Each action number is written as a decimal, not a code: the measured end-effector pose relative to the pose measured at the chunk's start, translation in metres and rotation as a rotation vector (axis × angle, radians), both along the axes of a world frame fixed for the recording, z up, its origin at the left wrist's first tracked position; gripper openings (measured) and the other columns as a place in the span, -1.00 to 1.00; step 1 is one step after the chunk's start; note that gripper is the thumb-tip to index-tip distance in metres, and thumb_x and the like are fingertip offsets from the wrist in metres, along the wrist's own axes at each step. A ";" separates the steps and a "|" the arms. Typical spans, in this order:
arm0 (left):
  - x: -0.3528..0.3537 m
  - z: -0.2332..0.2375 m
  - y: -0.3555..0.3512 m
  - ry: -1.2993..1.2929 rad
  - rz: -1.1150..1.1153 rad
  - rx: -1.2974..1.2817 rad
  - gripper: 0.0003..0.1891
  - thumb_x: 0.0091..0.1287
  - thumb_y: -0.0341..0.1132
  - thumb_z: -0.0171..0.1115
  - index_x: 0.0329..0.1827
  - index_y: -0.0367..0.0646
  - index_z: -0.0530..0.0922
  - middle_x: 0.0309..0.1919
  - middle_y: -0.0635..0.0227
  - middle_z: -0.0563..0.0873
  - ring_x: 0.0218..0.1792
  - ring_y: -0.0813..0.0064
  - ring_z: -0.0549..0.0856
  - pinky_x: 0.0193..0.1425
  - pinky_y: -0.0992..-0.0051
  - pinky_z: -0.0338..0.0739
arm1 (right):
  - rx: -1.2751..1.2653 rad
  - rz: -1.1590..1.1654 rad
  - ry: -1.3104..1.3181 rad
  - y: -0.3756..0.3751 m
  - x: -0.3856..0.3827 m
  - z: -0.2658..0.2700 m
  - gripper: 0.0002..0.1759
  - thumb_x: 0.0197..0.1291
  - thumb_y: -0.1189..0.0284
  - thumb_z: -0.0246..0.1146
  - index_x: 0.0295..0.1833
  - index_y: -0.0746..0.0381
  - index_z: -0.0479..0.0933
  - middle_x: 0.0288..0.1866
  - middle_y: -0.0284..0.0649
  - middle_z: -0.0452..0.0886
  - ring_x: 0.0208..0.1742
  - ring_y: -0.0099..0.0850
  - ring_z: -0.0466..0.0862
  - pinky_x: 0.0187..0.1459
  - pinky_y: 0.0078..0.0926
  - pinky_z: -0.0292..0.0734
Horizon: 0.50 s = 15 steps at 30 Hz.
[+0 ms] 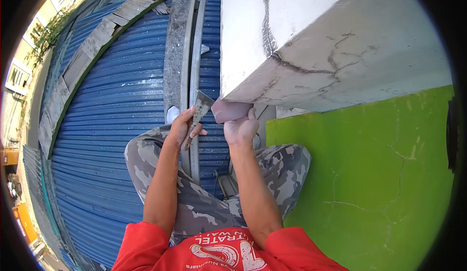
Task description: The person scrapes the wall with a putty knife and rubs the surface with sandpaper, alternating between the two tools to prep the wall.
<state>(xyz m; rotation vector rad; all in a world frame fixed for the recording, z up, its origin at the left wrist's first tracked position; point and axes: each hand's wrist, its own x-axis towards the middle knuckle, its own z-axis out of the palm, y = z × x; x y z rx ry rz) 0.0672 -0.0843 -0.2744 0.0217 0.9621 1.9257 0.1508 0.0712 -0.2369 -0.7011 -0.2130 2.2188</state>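
Observation:
My left hand [181, 129] is closed round the handle of a putty knife [202, 106], its broad, worn metal blade pointing up and away from me. Beside it, my right hand [241, 130] grips a pinkish sheet of sandpaper [231, 111], palm turned upward. The sheet lies against the lower edge of a white concrete block [272, 76], and part of it is hidden behind my fingers. Dark cracks run across the block's faces. The blade's tip is close to the sandpaper's left end, apart from it.
A blue corrugated roof [107, 168] spreads out on the left, with a grey metal gutter [195, 52] and a weathered board [179, 42] along it. On the right stands a cracked green wall [360, 173]. My camouflage-trousered legs [146, 149] are bent below my hands.

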 end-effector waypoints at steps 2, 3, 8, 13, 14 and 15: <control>0.000 0.002 -0.003 -0.008 0.046 -0.009 -0.56 0.72 -0.04 -0.09 0.18 -0.30 0.51 -0.40 0.36 0.59 -0.71 0.58 0.38 -0.13 0.29 0.79 | 0.037 0.031 0.040 0.009 0.009 -0.002 -0.41 0.72 0.18 -0.32 0.64 0.22 0.22 0.68 -0.07 0.28 0.67 -0.17 0.27 0.68 -0.07 0.12; -0.003 -0.010 -0.008 -0.029 0.054 -0.001 -0.55 0.72 -0.04 -0.09 0.20 -0.31 0.50 -0.38 0.34 0.61 -0.71 0.58 0.38 -0.14 0.32 0.79 | 0.043 -0.024 0.062 0.036 0.018 -0.005 -0.40 0.72 0.17 -0.34 0.64 0.24 0.21 0.68 -0.05 0.27 0.67 -0.12 0.27 0.67 0.00 0.13; -0.004 -0.008 -0.024 -0.064 0.158 -0.027 -0.55 0.72 -0.04 -0.09 0.24 -0.31 0.49 -0.36 0.31 0.63 -0.71 0.60 0.36 -0.13 0.35 0.80 | -0.074 -0.123 0.025 0.088 0.025 0.002 -0.38 0.70 0.18 -0.35 0.63 0.30 0.21 0.65 0.00 0.30 0.65 -0.05 0.29 0.65 0.12 0.17; -0.009 -0.008 -0.011 -0.008 0.158 -0.033 -0.56 0.72 -0.05 -0.11 0.21 -0.31 0.50 -0.39 0.33 0.61 -0.70 0.60 0.37 -0.13 0.35 0.80 | -0.189 -0.049 0.062 0.006 -0.016 -0.004 -0.43 0.71 0.24 -0.27 0.62 0.30 0.24 0.63 -0.07 0.35 0.64 -0.21 0.32 0.64 -0.10 0.20; -0.010 -0.011 -0.010 0.012 0.153 -0.042 -0.56 0.73 -0.05 -0.12 0.20 -0.30 0.50 -0.40 0.33 0.61 -0.70 0.60 0.37 -0.13 0.35 0.80 | -0.169 -0.024 0.063 0.022 -0.008 -0.008 -0.40 0.70 0.21 -0.30 0.62 0.30 0.25 0.63 -0.04 0.34 0.64 -0.15 0.32 0.65 0.01 0.18; -0.006 -0.001 -0.008 0.053 0.172 -0.090 -0.57 0.73 -0.05 -0.12 0.16 -0.29 0.50 -0.42 0.35 0.60 -0.70 0.61 0.38 -0.12 0.35 0.79 | -0.168 -0.079 0.050 0.044 0.007 0.005 -0.37 0.69 0.18 -0.34 0.61 0.31 0.25 0.64 -0.02 0.33 0.64 -0.08 0.30 0.64 0.10 0.15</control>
